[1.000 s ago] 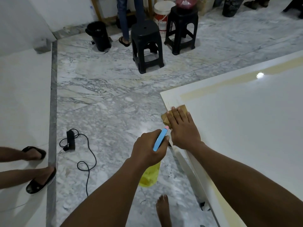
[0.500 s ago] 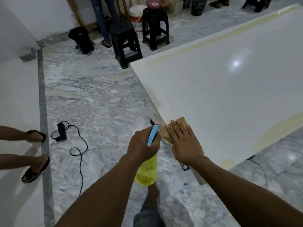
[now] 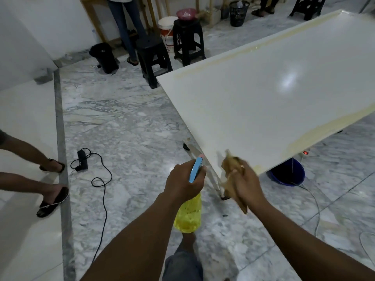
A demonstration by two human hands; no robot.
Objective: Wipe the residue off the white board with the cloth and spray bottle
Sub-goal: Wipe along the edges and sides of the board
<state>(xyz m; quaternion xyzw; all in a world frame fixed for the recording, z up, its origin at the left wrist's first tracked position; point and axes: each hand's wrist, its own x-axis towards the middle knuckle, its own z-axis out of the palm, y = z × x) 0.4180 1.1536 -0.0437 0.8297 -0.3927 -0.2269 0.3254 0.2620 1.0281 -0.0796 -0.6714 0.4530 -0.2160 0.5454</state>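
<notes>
- The white board (image 3: 263, 102) is lying flat ahead of me, raised off the marble floor (image 3: 132, 122), and its middle is looking glossy and clean.
- I am judging the edge running away from its near corner as wiped, since no yellow is showing there.
- Yellowish residue (image 3: 233, 54) is lining the far edge, and a wider band (image 3: 328, 128) is running along the near right edge, so I am reckoning most of the job is left.
- The cloth (image 3: 229, 169) is sitting bunched at the board's near corner, blurred; I cannot tell whether it is touching the surface.
- My right hand (image 3: 245, 183) is curling its fingers round the cloth, gripping it.
- My left hand (image 3: 182, 181) is wrapping round the neck of the spray bottle (image 3: 188, 213), just off that corner, with the blue spray head (image 3: 195, 169) pointing toward the board.
- A blue bucket (image 3: 286, 176) is sitting on the floor under the near edge.
</notes>
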